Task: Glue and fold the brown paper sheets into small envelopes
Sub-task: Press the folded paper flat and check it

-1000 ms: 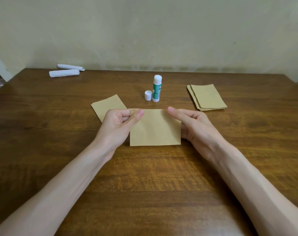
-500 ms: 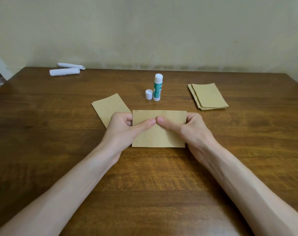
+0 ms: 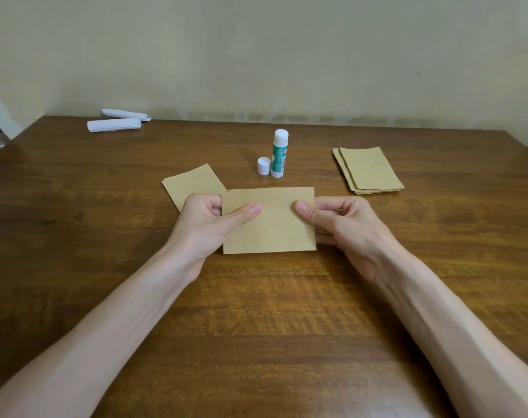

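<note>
I have the folded brown sheet (image 3: pixel 268 227) at the centre of the tabletop (image 3: pixel 256 327). My left hand (image 3: pixel 205 218) pinches its 9 o'clock edge and my right hand (image 3: pixel 341 221) its 3 o'clock edge, each with the thumb on top and the fingers curled underneath. I cannot tell whether the sheet's near edge rests on the wood.

A faint line runs between my thumbs, and I judge it to be the edge of the glued flap, so the step is pressing that seam shut. To do it well I should:
- square the corners first;
- run both thumbs outward along the line with firm, even pressure;
- lay the piece flat so the wood backs the press, since thin paper buckles easily.

The uncapped glue stick (image 3: pixel 279 155) and its cap (image 3: pixel 264 166) stand at 12 o'clock. The stack of sheets (image 3: pixel 368 170) lies at 2 o'clock, and another brown piece (image 3: pixel 193 184) at 10 o'clock is partly hidden behind my left hand.
</note>
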